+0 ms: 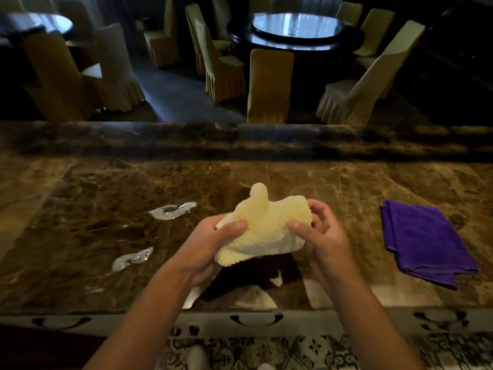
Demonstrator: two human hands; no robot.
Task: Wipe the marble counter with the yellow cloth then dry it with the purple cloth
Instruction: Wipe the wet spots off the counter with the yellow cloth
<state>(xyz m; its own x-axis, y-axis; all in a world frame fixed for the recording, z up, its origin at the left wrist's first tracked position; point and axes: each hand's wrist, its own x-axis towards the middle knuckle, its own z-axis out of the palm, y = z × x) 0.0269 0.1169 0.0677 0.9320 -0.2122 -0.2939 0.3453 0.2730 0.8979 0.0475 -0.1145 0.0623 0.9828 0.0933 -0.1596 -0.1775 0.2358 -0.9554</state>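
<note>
A pale yellow waffle-textured cloth [264, 228] is bunched up and held above the brown marble counter [80, 209]. My left hand [210, 244] grips its near left side with the thumb on top. My right hand [322, 233] grips its right edge. A folded purple cloth [424, 241] lies flat on the counter to the right, apart from both hands. Two wet patches sit on the marble to the left: one puddle [173, 210] farther out, another puddle [132, 259] nearer.
A raised dark marble ledge [240, 141] runs along the counter's far side. Beyond it stand covered chairs [269, 86] and a round dark table [296, 30]. The counter's front edge [256, 320] has a carved trim, with patterned floor below.
</note>
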